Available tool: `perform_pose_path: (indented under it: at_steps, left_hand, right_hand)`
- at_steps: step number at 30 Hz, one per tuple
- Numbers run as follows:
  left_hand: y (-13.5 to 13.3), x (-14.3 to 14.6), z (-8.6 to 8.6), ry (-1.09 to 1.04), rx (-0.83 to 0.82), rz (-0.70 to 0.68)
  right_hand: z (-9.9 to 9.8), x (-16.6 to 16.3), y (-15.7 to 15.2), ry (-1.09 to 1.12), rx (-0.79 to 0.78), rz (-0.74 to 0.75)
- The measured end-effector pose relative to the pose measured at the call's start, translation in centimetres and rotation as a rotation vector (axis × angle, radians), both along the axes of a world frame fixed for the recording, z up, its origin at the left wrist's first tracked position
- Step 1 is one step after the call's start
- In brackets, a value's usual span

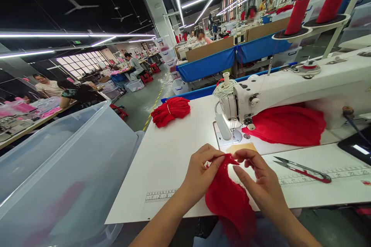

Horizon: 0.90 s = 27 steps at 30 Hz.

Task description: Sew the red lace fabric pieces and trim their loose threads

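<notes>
My left hand [199,171] and my right hand [259,179] both pinch the top edge of a small piece of red fabric [228,200] at the near edge of the white sewing table [174,150]. The fabric hangs down toward my lap. Just beyond my fingers stands the white sewing machine [290,88], with its needle and presser foot [234,133] above a tan patch on the table. More red fabric [290,125] lies under the machine's arm.
Thread snips [304,170] with a red handle lie on the table at the right. A bundle of red fabric pieces [171,111] sits at the table's far left. A large clear plastic bin [63,170] stands left of the table. Red thread cones [298,13] top the machine. Other people work at distant stations.
</notes>
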<state>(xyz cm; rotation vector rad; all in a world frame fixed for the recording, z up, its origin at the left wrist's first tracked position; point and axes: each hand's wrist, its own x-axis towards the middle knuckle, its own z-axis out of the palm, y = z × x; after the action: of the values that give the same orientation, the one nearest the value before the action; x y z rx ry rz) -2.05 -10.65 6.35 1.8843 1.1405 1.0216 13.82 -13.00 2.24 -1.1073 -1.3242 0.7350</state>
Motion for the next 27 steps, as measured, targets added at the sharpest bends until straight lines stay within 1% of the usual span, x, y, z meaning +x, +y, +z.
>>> perform_pose_path:
  at_steps: [3,5,8,9,10,12,13,14,15,17,18,23,25,27]
  left_hand:
    - [0.1,0.0,-0.1,-0.086,-0.077,0.038]
    - [0.1,0.1,-0.3,-0.112,-0.091,0.078]
    - [0.0,0.4,-0.6,-0.109,-0.102,0.126]
    - [-0.1,0.5,-0.8,-0.097,-0.102,0.135]
    - [-0.2,0.6,-0.9,-0.079,-0.089,0.141]
    - [-0.4,0.7,-1.2,-0.033,0.002,0.155]
    - [-0.5,0.8,-1.3,-0.009,0.078,0.162]
    - [-0.6,0.9,-1.5,0.010,0.160,0.163]
    - [-0.7,1.0,-1.7,0.022,0.234,0.156]
    - [-0.8,1.2,-1.9,0.025,0.334,0.130]
    - [-0.9,1.3,-2.0,0.021,0.361,0.121]
    - [-1.3,1.6,-2.0,-0.001,0.440,0.126]
    - [-1.5,1.7,-2.1,-0.013,0.455,0.122]
    - [-1.6,1.7,-2.1,-0.024,0.450,0.129]
  right_hand:
    - [-0.3,0.1,0.0,-0.076,0.003,-0.005]
    - [-0.5,0.0,0.0,-0.074,-0.013,-0.009]
    - [-0.8,-0.2,0.0,-0.029,-0.079,0.079]
    - [-0.8,-0.3,0.0,-0.018,-0.087,0.073]
    - [-0.7,-0.4,-0.1,-0.016,-0.077,0.025]
    - [-0.4,-0.6,-0.4,-0.016,-0.039,-0.113]
    - [-0.2,-0.7,-0.6,-0.006,-0.040,-0.128]
    - [0.0,-0.9,-0.8,0.015,-0.063,-0.084]
    - [0.2,-1.1,-1.0,0.047,-0.104,-0.003]
    - [0.5,-1.5,-1.4,0.123,-0.191,0.143]
    - [0.5,-1.7,-1.5,0.168,-0.220,0.174]
    - [0.2,-2.7,-1.7,0.497,-0.333,0.223]
    - [0.2,-2.9,-1.7,0.573,-0.355,0.215]
    - [0.3,-3.1,-1.7,0.602,-0.354,0.179]
